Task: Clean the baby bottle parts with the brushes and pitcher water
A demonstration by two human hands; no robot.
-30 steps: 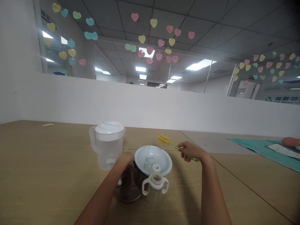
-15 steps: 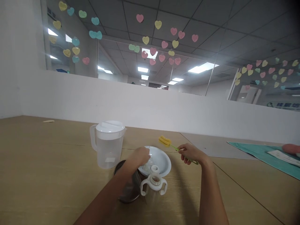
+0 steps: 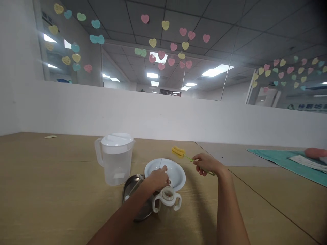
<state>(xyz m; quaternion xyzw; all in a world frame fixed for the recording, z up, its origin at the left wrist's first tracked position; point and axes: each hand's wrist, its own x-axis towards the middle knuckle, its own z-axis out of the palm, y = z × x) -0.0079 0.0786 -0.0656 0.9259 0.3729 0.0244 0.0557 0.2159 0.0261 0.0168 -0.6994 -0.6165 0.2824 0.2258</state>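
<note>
I see one yellow-headed bottle brush right of centre, grasped by its green handle in the right hand; its long axis slants, head toward the upper left, looped end toward the lower right; the left hand reaches over one white bowl at lower centre, and I cannot tell whether it grips anything; one steel dish beside it holds a clear piece; one two-handled bottle stands open-mouthed; one lidded pitcher, left of centre, has contents I cannot make out.
</note>
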